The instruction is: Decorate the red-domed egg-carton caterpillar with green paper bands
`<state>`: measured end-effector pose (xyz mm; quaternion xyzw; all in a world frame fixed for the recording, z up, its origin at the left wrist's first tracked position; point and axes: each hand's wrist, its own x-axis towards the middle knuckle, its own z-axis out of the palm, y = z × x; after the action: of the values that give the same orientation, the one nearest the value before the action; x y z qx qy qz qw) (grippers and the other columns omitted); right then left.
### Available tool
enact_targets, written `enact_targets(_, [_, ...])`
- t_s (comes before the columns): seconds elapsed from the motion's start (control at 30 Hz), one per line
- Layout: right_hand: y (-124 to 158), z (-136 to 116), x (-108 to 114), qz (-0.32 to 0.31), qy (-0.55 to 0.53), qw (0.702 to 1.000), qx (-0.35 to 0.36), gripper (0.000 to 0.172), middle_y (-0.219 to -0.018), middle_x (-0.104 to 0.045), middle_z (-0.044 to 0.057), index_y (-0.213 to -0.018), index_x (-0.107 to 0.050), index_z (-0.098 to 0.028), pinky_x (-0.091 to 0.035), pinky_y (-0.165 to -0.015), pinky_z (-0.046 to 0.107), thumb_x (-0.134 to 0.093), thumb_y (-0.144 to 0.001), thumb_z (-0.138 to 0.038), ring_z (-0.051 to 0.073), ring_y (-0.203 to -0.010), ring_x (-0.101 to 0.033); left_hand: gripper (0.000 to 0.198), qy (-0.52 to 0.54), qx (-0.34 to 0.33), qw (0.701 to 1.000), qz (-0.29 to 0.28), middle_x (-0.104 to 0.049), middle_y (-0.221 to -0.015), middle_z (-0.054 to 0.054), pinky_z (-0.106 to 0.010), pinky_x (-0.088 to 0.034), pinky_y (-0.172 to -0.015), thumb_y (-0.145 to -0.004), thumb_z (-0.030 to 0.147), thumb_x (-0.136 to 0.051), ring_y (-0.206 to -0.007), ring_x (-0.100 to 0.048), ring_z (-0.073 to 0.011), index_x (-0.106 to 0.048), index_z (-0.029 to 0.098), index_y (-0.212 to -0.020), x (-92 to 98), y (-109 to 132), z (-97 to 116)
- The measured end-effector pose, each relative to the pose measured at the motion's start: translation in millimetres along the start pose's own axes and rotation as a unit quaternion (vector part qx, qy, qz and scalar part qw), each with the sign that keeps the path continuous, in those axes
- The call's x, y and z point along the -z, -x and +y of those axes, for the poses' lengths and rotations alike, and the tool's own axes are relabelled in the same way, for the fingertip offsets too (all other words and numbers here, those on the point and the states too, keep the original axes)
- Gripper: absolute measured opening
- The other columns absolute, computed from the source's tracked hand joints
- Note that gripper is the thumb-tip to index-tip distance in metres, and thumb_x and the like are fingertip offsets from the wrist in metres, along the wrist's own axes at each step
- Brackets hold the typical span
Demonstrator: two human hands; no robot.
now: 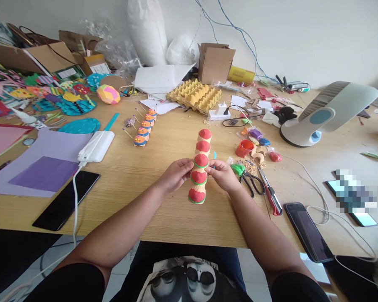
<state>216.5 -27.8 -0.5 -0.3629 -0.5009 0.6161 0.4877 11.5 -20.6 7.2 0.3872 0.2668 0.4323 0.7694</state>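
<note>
A strip of egg-carton cups with red clay tops and green rims (pixel 200 167) lies lengthwise on the wooden table (pixel 164 209). My left hand (pixel 175 174) pinches its left side at the third cup. On the other side, my right hand (pixel 223 175) touches the same cup and holds a small blue stick between its fingers. A smaller orange and blue carton caterpillar (pixel 145 127) with thin sticks stands to the upper left, apart from both hands.
Scissors (pixel 253 182), a red cutter (pixel 272 196), clay pieces and a red cup (pixel 245 147) lie right of my hand. A fan (pixel 326 113), three phones (pixel 308 230), a power bank (pixel 96 145), yellow egg trays (pixel 195 95), boxes and coloured paper crowd the table.
</note>
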Motion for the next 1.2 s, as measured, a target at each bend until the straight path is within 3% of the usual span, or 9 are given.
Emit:
enact_targets(0.13, [-1,-2,0,-0.003,0.009,1.0,0.005,0.028,-0.079,-0.071,-0.001,-0.088,-0.078,-0.022,-0.052,-0.075,0.03,-0.087,-0.073,-0.045,0.013,-0.071,-0.06,0.034,-0.097,-0.029,0.995,-0.004,-0.078,-0.105,-0.01,-0.036,-0.055,-0.085,-0.078,0.039,-0.083,-0.097,-0.071,-0.0247,-0.079,0.018,-0.103,5.8,-1,2])
enact_targets(0.3, [-1,-3,0,-0.01,0.023,1.0,0.003,0.029,-0.08,-0.072,0.0,-0.087,-0.077,-0.022,-0.052,-0.074,0.03,-0.086,-0.074,-0.046,0.013,-0.071,-0.06,0.037,-0.173,-0.035,0.984,0.014,-0.079,-0.1,-0.01,-0.036,-0.056,-0.082,-0.077,0.043,-0.083,-0.094,-0.072,-0.0268,-0.081,0.016,-0.102,8.5,-3,6])
enact_targets(0.6, [1,-3,-2,-0.004,0.031,1.0,-0.001,0.029,-0.079,-0.071,-0.001,-0.083,-0.075,-0.022,-0.052,-0.073,0.029,-0.086,-0.074,-0.047,0.013,-0.071,-0.059,0.03,-0.235,-0.06,0.969,0.045,-0.076,-0.081,-0.007,-0.03,-0.052,-0.071,-0.077,0.043,-0.083,-0.075,-0.067,-0.0202,-0.082,0.014,-0.087,10.7,-3,7])
enact_targets(0.87, [0,2,-1,0.002,-0.013,1.0,-0.011,0.029,-0.081,-0.072,-0.001,-0.088,-0.076,-0.022,-0.051,-0.075,0.029,-0.087,-0.073,-0.045,0.013,-0.072,-0.061,0.031,-0.055,-0.028,0.998,-0.002,-0.079,-0.099,-0.009,-0.036,-0.056,-0.084,-0.077,0.042,-0.084,-0.091,-0.073,-0.0231,-0.08,0.018,-0.097,6.7,-2,1])
enact_targets(1.2, [1,0,-4,-0.006,-0.004,1.0,-0.017,0.029,-0.083,-0.074,0.0,-0.089,-0.077,-0.023,-0.053,-0.077,0.03,-0.087,-0.073,-0.046,0.014,-0.074,-0.063,0.029,-0.053,-0.039,0.997,0.042,-0.075,-0.082,-0.006,-0.031,-0.052,-0.075,-0.074,0.04,-0.085,-0.078,-0.067,-0.0174,-0.08,0.016,-0.088,-6.8,0,2])
